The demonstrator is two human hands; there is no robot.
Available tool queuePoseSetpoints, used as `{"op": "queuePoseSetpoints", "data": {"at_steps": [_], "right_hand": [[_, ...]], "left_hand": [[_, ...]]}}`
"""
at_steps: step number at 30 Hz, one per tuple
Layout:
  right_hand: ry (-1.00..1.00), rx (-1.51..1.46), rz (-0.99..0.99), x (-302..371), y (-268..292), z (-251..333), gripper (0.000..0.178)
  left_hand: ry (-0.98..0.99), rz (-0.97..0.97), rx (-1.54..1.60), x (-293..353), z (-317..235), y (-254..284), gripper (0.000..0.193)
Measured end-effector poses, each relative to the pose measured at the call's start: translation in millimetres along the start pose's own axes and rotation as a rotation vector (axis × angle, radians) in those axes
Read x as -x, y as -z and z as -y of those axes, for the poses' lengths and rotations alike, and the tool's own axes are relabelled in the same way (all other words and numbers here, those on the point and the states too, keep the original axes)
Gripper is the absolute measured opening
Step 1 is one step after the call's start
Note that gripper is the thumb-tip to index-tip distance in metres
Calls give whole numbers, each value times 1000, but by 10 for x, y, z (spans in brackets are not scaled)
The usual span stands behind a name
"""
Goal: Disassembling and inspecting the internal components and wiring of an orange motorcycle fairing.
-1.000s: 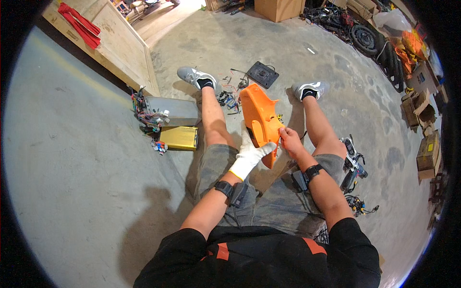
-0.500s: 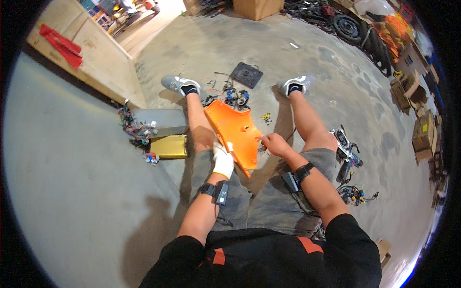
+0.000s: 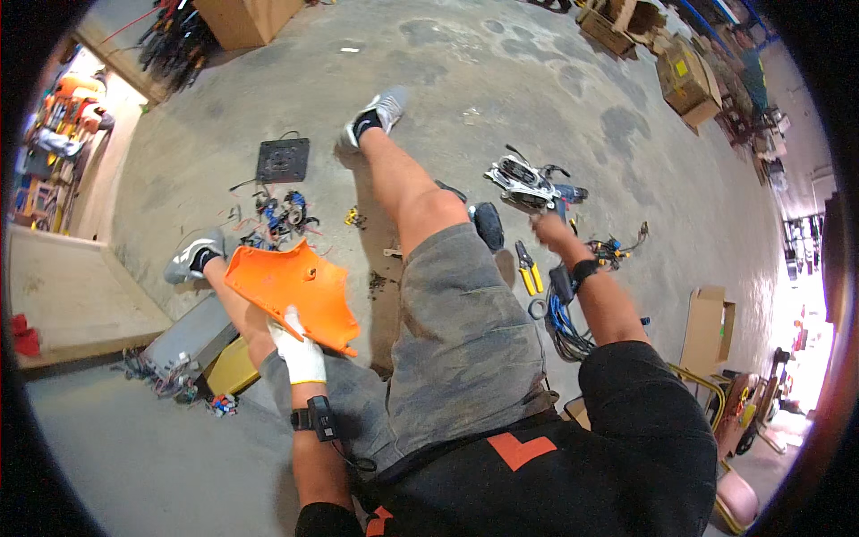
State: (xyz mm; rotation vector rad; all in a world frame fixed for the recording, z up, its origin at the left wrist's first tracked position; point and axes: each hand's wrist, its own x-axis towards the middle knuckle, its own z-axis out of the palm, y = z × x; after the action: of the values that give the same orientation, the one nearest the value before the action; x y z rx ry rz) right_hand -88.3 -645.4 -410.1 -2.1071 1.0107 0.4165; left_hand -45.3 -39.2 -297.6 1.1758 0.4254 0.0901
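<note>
My left hand (image 3: 299, 353), in a white glove, grips the lower edge of a curved orange plastic panel (image 3: 324, 300) over my left leg. The panel's hollow side, with a small round boss, faces up. My bare right hand (image 3: 552, 233) is stretched out to the right, at the handle end of a blue and black power drill (image 3: 570, 192) on the floor. Motion blurs its fingers, so whether they are round the handle is unclear. Beside the drill lies a white and black mechanical assembly (image 3: 519, 182). Yellow-handled pliers (image 3: 530, 270) rest nearer my thigh.
Coiled blue and black cable (image 3: 565, 329) and a wire cluster (image 3: 612, 252) lie by my right arm. Left of my legs are a grey metal case (image 3: 190, 336), a yellow case (image 3: 233, 367) and loose wiring (image 3: 284, 215). A black square plate (image 3: 284, 160) sits farther off.
My right hand has left the orange panel's edge and reached right to the drill. My left hand still holds the panel. The view has swung to the right.
</note>
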Motion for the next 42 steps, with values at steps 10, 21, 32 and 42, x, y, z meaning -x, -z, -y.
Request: {"op": "queuePoseSetpoints", "data": {"at_steps": [10,21,32,42], "right_hand": [[-124,390,-326,252,-788,-548,29],[-150,632,-171,-538,-64,-224,64],[-144,691,-134,-444,103,134,72],[-34,-297,-36,1710,964,818,51]], "left_hand": [[73,399,-1067,-642,346,389,42],[377,1104,-1562,-250,908,364,41],[557,1023,-1873,-567,1091,308,52],[-27,740,-1553,-501,88,-243,36]]}}
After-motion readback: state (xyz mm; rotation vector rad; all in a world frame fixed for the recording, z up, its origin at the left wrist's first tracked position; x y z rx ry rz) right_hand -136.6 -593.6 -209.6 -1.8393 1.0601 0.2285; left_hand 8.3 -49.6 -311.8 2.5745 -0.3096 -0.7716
